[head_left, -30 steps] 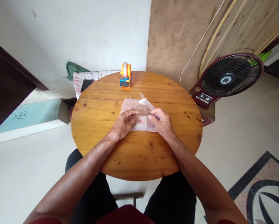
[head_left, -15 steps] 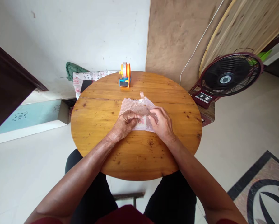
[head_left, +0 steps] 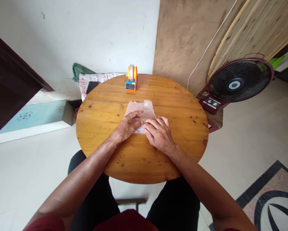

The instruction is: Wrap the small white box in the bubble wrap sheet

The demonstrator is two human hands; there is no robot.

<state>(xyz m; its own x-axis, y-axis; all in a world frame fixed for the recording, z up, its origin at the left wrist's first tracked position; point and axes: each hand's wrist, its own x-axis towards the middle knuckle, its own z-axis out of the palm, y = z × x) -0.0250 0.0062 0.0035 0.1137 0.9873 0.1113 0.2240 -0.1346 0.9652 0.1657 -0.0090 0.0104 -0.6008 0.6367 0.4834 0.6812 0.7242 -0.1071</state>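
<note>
Bubble wrap point(head_left: 141, 107): it lay on the middle of the table point(head_left: 134, 160), right in front of you, pale pink and see-through, and its far part stuck out past your hands.
Left hand point(head_left: 125, 128): your thumb and pointing finger rested on the wrap with a gap between them, so this hand was not closed on anything.
Right hand point(head_left: 160, 133): your fingers were bent and touched the right side of the wrap; you could not tell from here if they pinched it or only pressed on it.
Fingertips: the two hands came close to each other over the near part of the wrap.
Tape holder point(head_left: 131, 84): it stood upright near the far edge of the table, orange and blue, with a roll of tape point(head_left: 131, 71) on it, well apart from your hands.
Fan point(head_left: 240, 80): it was big and round, just past the right side of the table.
</note>
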